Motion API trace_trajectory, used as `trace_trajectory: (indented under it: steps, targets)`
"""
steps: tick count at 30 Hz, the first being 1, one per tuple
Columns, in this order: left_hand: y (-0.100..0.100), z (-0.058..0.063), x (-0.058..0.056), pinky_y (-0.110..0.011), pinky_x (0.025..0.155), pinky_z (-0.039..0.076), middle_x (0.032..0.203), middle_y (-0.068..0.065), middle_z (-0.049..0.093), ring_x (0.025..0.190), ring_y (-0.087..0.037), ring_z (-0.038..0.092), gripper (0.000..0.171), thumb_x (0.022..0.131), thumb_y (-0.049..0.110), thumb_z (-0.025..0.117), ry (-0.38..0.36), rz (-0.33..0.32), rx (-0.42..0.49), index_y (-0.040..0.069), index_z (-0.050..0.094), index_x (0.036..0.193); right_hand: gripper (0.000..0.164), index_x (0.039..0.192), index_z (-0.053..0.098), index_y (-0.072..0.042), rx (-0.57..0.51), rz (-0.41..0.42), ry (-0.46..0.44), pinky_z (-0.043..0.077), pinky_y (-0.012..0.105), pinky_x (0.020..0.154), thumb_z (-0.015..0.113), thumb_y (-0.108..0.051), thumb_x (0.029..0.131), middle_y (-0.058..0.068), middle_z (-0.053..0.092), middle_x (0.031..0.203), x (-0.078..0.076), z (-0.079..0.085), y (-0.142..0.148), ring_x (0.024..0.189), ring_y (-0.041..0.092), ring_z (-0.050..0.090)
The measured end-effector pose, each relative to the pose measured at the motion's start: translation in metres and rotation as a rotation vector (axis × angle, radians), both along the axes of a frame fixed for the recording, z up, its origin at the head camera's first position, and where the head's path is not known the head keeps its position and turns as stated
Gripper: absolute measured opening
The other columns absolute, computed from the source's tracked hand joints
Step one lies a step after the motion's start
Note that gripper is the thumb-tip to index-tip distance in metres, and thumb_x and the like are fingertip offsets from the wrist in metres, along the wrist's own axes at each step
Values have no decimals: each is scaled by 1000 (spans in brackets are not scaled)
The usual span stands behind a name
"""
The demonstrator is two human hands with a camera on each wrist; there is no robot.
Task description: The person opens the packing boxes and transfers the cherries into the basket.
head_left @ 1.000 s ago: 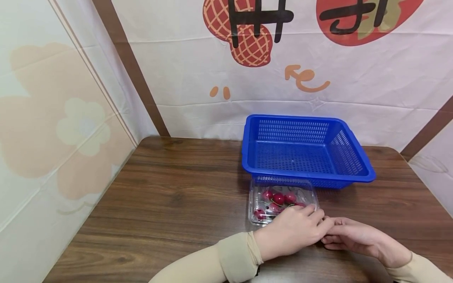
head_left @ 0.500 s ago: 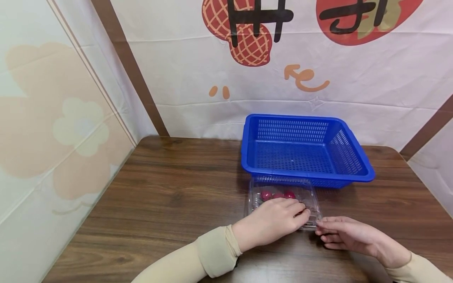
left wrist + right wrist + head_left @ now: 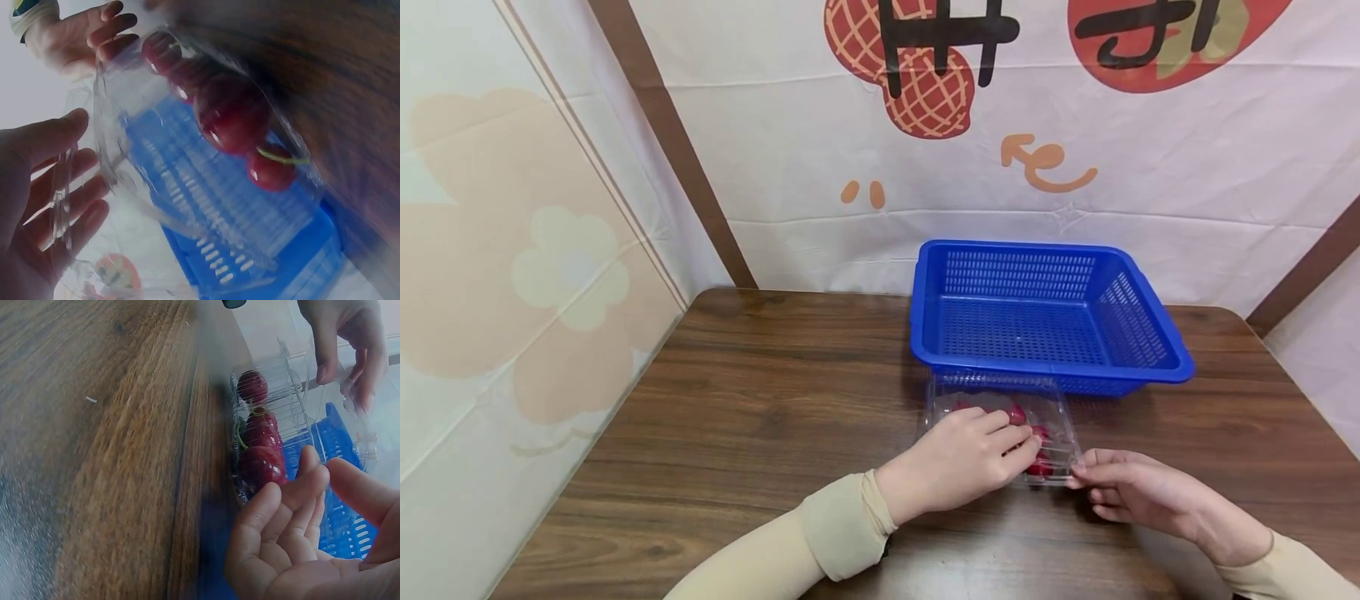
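Observation:
A clear plastic clamshell box [image 3: 1066,421] with several red cherries [image 3: 1040,464] stands on the table, against the front of the blue basket. My left hand [image 3: 958,458] is over the box and hides much of it. Its thumb and fingers lie on either side of the clear lid's edge [image 3: 61,200] in the left wrist view, holding the lid raised above the cherries. At the box's near right corner, my right hand [image 3: 1150,493] pinches the plastic between thumb and index finger, its other fingers curled below. Green stems [image 3: 284,159] show on some cherries.
The blue perforated basket [image 3: 1052,367] stands at the back of the brown wooden table [image 3: 760,433], near a printed white cloth backdrop [image 3: 790,150]. Another cloth [image 3: 467,250] runs along the table's left side.
My left hand has moved left from the box's near right corner and now holds the lid up. My right hand stays at that corner, shifting slightly left. The basket has not moved.

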State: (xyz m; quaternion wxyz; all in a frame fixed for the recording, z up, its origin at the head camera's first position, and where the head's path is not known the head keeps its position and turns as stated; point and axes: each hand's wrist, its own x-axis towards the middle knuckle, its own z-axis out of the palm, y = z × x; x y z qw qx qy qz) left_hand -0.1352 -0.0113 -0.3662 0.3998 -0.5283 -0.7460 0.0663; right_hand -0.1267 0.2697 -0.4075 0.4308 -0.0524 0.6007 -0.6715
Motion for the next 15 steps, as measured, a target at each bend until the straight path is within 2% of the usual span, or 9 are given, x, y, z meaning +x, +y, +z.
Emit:
trace_trajectory:
  steps: [7,14,15]
  targets:
    - [-4,7,-3,-18,61,46,96,10,70,77,-5,59,25,94,17,49,45,-30,55,20,71,105,11,100,56,-20,32,-5,20,47,22,76,45,-19,99,-10,65,97,0,3,0,76,1,54]
    - [-2,10,-1,-19,55,44,91,11,70,72,-7,57,26,93,15,49,75,-44,60,20,72,104,13,99,56,-21,30,25,35,44,22,73,44,-18,99,-11,65,98,0,3,5,75,0,54]
    - [-3,14,1,-18,55,44,90,11,70,71,-7,57,26,94,15,48,83,-49,63,20,73,102,14,99,56,-22,30,33,38,44,22,72,43,-17,99,-11,65,98,-1,3,6,75,0,54]
